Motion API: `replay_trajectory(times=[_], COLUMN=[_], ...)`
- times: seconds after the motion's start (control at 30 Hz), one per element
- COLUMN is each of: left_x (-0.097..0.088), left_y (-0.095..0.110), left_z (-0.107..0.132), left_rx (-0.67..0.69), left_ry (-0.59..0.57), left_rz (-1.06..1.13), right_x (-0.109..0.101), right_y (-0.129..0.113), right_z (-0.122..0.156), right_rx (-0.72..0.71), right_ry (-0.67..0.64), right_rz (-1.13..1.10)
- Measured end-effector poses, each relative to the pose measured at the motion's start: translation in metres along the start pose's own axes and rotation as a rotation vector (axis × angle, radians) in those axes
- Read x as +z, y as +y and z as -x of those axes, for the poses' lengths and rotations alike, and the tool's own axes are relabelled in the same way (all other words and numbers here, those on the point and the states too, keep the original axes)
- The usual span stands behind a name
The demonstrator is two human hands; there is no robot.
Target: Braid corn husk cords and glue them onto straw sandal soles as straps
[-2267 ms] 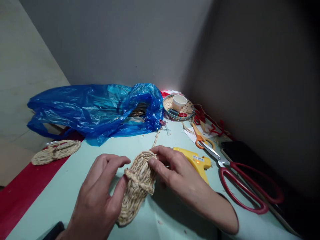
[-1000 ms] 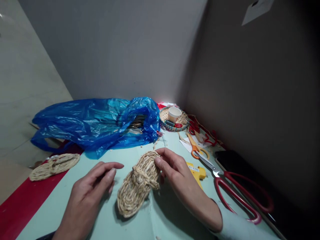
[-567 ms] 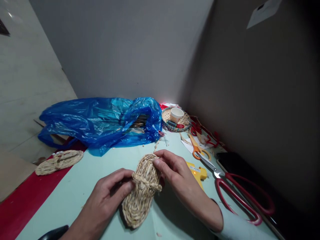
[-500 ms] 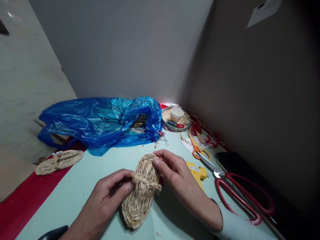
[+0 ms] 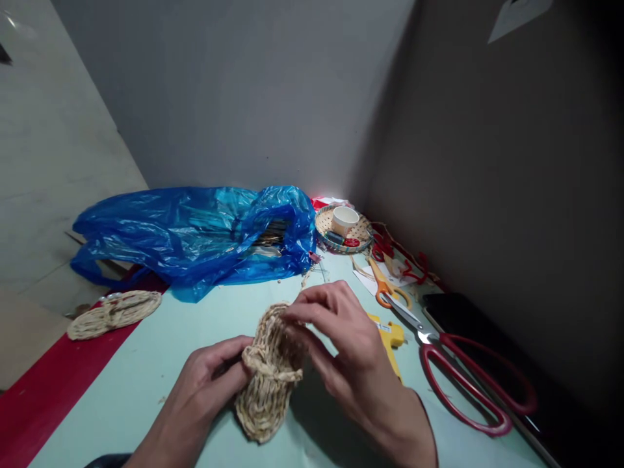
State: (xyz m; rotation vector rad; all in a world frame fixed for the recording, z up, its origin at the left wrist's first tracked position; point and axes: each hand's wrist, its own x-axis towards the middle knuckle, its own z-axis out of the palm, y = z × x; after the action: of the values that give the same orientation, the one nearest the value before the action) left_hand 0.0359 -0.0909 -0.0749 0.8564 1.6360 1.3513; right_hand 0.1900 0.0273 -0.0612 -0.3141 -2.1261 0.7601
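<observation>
Between my left hand point(image 5: 207, 383) and right hand point(image 5: 353, 344), over the pale green desk point(image 5: 112, 390), is an oval beige straw sole point(image 5: 266, 403). Behind: a blue plastic bag point(image 5: 185, 234). Far left: a second straw sole point(image 5: 117, 315). Right: red-handled metal scissors point(image 5: 429, 337).

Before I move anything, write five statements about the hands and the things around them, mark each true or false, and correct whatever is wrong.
1. The left hand touches the tan woven-straw slipper beside its braided strap. True.
2. The right hand is gripping the yellow plastic glue gun. False: the glue gun lies on the pale green tabletop.
3. The red-handled metal scissors lie to the right of the right hand. True.
4. The small round white cup is upside down. False: the cup stands upright in the round woven basket.
5. A second tan woven-straw slipper lies left of the left hand. True.
</observation>
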Motion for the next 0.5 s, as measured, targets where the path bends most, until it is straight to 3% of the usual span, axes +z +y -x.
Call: replay_trajectory(times=[0.07,0.2,0.5], left_x=[0.0008,0.0022,0.0022], left_y=[-0.0006,-0.0006,-0.0047], left_z=[0.0025,0.0064,0.0054], left_rx=[0.021,0.048,0.029], left_ry=[-0.022,-0.074,-0.038], left_rz=[-0.056,-0.137,-0.039], right_x=[-0.001,-0.004,-0.0061], right_y=[-0.0033,-0.0074,-0.0023], right_z=[0.0012,0.0026,0.0018], right_rx=[-0.121,-0.205,-0.251], right_ry=[-0.081,-0.246,-0.371], right_rz=[0.091,0.203,0.166])
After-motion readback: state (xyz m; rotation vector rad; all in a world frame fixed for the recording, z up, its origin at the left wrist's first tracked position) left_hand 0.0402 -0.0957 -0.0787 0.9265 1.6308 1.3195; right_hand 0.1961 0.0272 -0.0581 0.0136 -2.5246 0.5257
